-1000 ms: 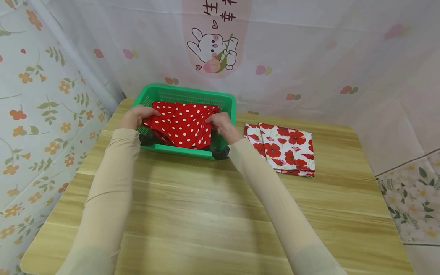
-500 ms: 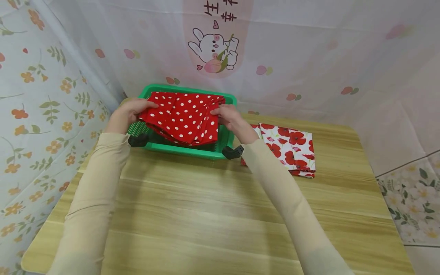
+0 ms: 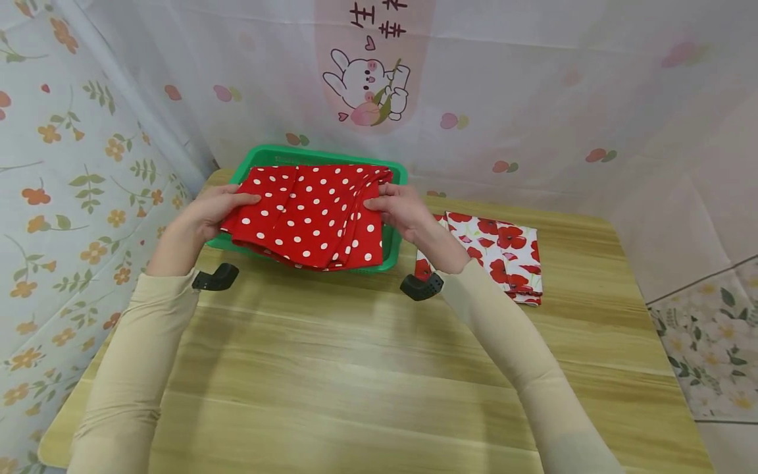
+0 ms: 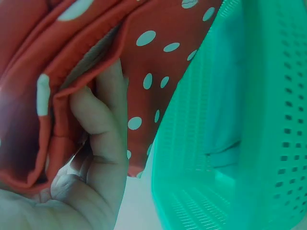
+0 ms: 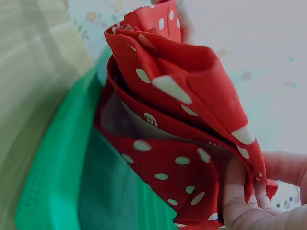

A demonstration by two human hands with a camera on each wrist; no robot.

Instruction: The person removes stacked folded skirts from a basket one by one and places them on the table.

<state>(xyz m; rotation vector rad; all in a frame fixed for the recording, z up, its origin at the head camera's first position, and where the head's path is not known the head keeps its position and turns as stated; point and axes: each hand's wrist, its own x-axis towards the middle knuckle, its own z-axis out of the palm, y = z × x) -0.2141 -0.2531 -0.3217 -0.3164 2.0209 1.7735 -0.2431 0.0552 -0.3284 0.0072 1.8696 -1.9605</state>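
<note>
A folded red cloth with white polka dots (image 3: 304, 214) hangs lifted above the green plastic basket (image 3: 391, 240) at the table's far left. My left hand (image 3: 213, 207) grips its left edge, thumb on top, fingers (image 4: 103, 143) curled under the layers. My right hand (image 3: 399, 207) pinches its right edge, fingers (image 5: 240, 196) beneath the folds. In the wrist views the red polka-dot cloth (image 4: 158, 72) (image 5: 182, 110) sags in several layers over the basket's wall (image 4: 249, 134) (image 5: 62, 158).
A folded white cloth with red poppies (image 3: 497, 253) lies on the wooden table (image 3: 367, 368) just right of the basket, partly behind my right wrist. Flowered curtains close off the left and back sides. The near half of the table is bare wood.
Both hands have raised the polka-dot cloth up out of the basket and drawn it toward me; it now hangs over the basket's front rim.
</note>
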